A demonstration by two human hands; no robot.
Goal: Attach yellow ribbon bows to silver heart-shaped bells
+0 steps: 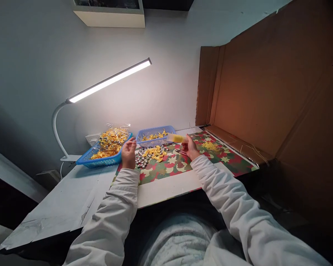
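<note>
Both arms come in from the bottom in white sleeves, reaching forward over the desk, hands well apart from each other.

The right hand point(190, 147) is raised a bit off the surface, wrist bent, fingers pinched around a small yellow translucent strip or bag point(176, 138) that sticks out to the left of the hand, hanging just over the front edge of the small blue plastic mesh basket point(155, 133). It's blurry, so I can't say exactly what the yellow thing is. There also looks to be a thin reddish tool or stick right under that hand, too small to be sure.

The left hand point(129, 152) sits lower, knuckles toward the camera, fingers curled in. Can't tell if it's gripping anything. It's right beside the loose pile of little yellow bows and shiny silver bells point(151, 154) lying on the red-and-green star-patterned paper mat point(180, 164).

Behind the left hand is a bigger blue plastic tray point(102, 159) with a clear crinkly bag full of the same yellow and silver bits point(112, 140) in it. A white gooseneck LED desk lamp point(108, 81) is lit above all this. On the right a big brown cardboard sheet point(266, 92) stands up like a wall, with a small heap of yellow strands point(211, 146) on the mat near its base.
</note>
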